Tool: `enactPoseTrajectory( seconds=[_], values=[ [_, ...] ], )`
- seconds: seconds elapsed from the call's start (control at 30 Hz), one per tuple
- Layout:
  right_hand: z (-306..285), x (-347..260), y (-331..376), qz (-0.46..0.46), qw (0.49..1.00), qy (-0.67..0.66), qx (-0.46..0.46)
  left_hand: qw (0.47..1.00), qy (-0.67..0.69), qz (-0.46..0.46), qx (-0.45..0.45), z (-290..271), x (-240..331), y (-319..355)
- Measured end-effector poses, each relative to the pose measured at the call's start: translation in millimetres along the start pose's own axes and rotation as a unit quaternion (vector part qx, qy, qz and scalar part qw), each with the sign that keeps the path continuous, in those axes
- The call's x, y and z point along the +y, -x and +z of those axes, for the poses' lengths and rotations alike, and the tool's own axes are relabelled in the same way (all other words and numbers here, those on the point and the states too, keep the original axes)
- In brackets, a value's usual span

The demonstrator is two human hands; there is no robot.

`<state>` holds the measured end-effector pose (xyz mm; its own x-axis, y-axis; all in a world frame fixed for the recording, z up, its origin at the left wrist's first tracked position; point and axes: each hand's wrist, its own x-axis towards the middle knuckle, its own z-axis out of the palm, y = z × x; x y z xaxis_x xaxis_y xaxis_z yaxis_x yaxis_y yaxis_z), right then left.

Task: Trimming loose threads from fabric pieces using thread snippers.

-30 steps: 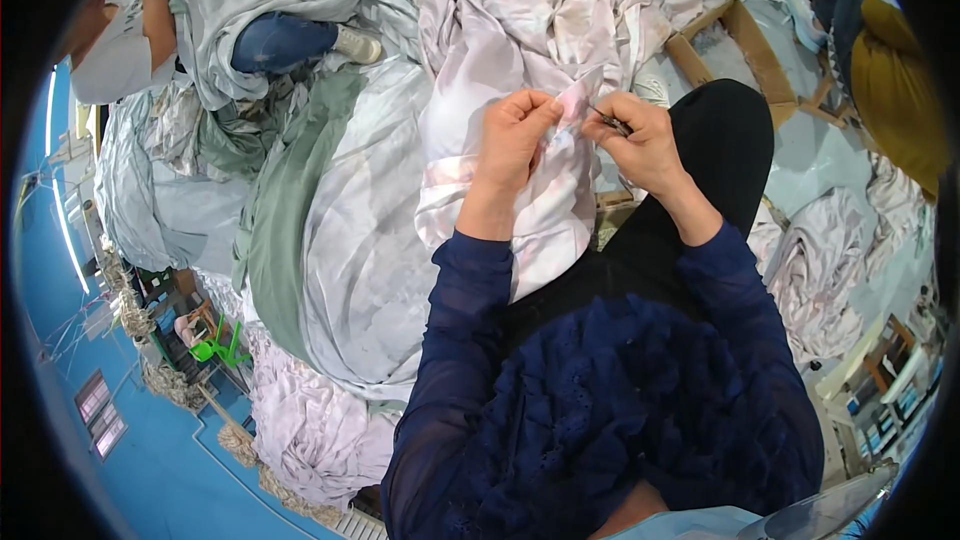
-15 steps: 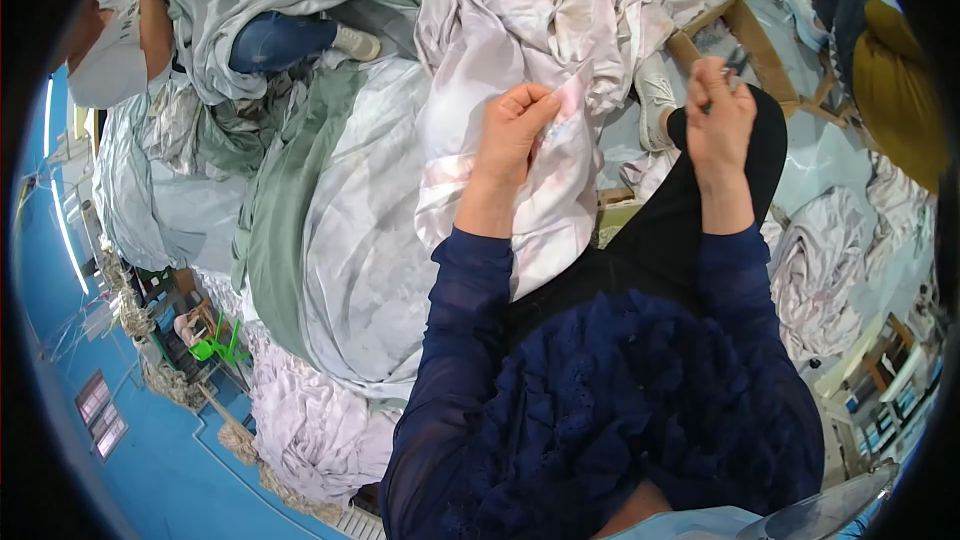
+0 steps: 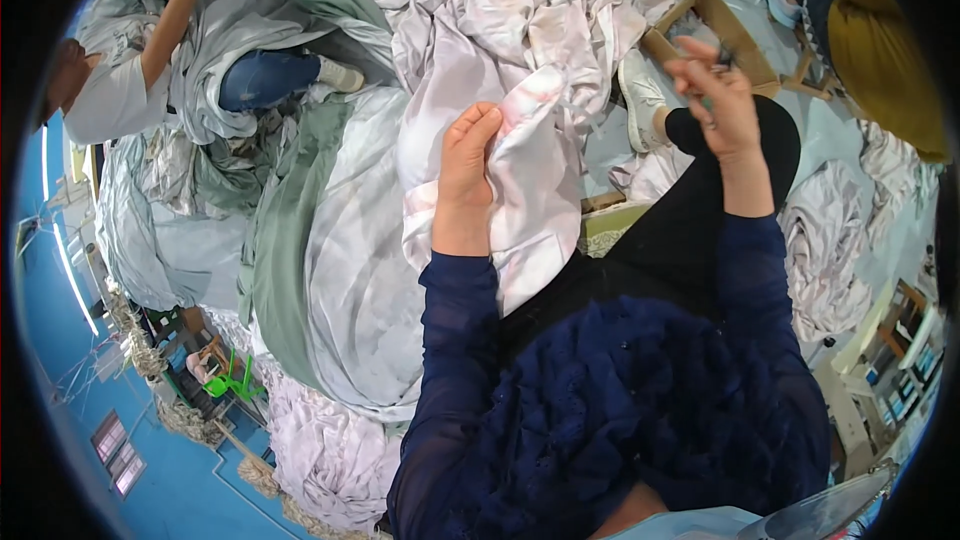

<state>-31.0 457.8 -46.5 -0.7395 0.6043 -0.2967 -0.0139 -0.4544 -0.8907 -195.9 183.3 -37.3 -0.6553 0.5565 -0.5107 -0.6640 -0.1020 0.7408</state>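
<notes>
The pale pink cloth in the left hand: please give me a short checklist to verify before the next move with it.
1. Left hand has a grip on the pale pink cloth: ok, fingers pinch its bunched upper edge.
2. Right hand is free to help: not ok, it is raised off the cloth and seems to hold a small dark tool; what the tool is, cannot tell.
3. Cloth hangs free of the grey-white pile: cannot tell, its lower part lies over the lap and against the pile.
4. Other people are apart: ok, the person in the white shirt works at the far left.
5. Thread between the hands: cannot tell.
</notes>
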Motion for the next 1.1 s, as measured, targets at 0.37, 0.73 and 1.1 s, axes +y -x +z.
enactPoseTrajectory(
  seconds=[0.37,0.73,1.1],
  values=[
    [100,57,38,-0.103,0.958,0.201,-0.176,0.998,-0.058,0.034,-0.019,15,-22,-12],
    [102,61,33,-0.269,0.863,0.391,-0.176,0.984,-0.176,0.015,-0.019,23,-27,-4],
    [85,43,34,-0.127,0.926,0.341,-0.097,0.993,-0.113,-0.031,0.000,24,-15,3]
  ],
)
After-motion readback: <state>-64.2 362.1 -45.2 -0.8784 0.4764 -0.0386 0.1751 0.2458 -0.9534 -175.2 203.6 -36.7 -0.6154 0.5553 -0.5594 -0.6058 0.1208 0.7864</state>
